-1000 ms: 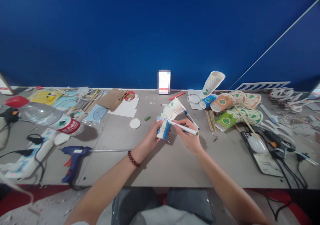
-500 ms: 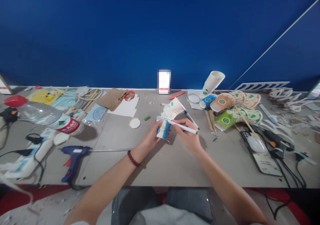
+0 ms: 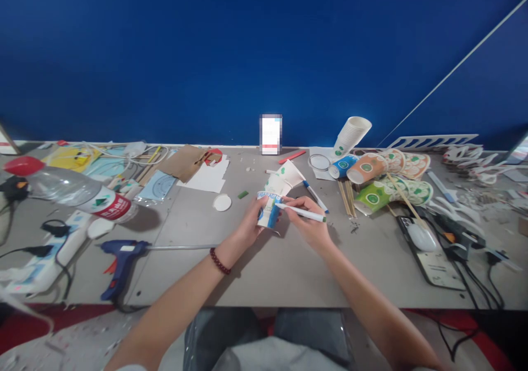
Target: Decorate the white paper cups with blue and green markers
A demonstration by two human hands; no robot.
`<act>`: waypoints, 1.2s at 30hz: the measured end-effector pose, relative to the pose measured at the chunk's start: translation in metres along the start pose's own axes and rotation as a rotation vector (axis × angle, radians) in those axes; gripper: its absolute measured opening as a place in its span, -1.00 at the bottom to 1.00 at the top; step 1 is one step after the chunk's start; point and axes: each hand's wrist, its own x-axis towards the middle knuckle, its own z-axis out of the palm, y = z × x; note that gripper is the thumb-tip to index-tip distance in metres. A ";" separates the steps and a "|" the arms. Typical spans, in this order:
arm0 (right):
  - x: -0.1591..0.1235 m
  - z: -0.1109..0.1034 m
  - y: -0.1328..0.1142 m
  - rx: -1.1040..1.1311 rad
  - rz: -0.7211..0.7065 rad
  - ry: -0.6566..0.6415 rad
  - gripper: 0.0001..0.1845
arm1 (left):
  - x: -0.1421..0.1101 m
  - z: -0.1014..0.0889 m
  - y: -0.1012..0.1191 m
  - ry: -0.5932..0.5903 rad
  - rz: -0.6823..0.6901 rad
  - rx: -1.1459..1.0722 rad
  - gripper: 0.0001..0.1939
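Note:
My left hand (image 3: pixel 250 221) is closed around a paper cup (image 3: pixel 269 212) with blue and white print, held tilted above the table. In my right hand (image 3: pixel 309 220) is a white marker (image 3: pixel 304 212) with a dark green end, its tip at the printed side of the cup. Just beyond the held cup lie white paper cups with green leaf print (image 3: pixel 284 178); whether they are joined to it I cannot tell. A blue-capped marker (image 3: pixel 317 197) rests to the right of them.
A blue glue gun (image 3: pixel 124 261) and a plastic bottle (image 3: pixel 78 187) lie on the left. To the right are several stacked paper cups (image 3: pixel 371 167), wooden sticks (image 3: pixel 347 198) and a phone (image 3: pixel 433 261). A white disc (image 3: pixel 222 202) is left of my hands.
The marker's tip has shifted slightly left and down along the cup's side. Both hands keep their hold, and the rest of the table looks the same.

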 end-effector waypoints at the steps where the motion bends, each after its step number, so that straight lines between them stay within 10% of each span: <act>1: 0.000 0.000 0.001 0.000 0.000 0.010 -0.80 | -0.001 0.000 0.000 -0.003 -0.003 0.004 -0.58; 36: -0.002 -0.003 -0.002 -0.029 -0.082 -0.124 -0.85 | 0.004 -0.002 -0.006 0.050 0.003 -0.081 -0.68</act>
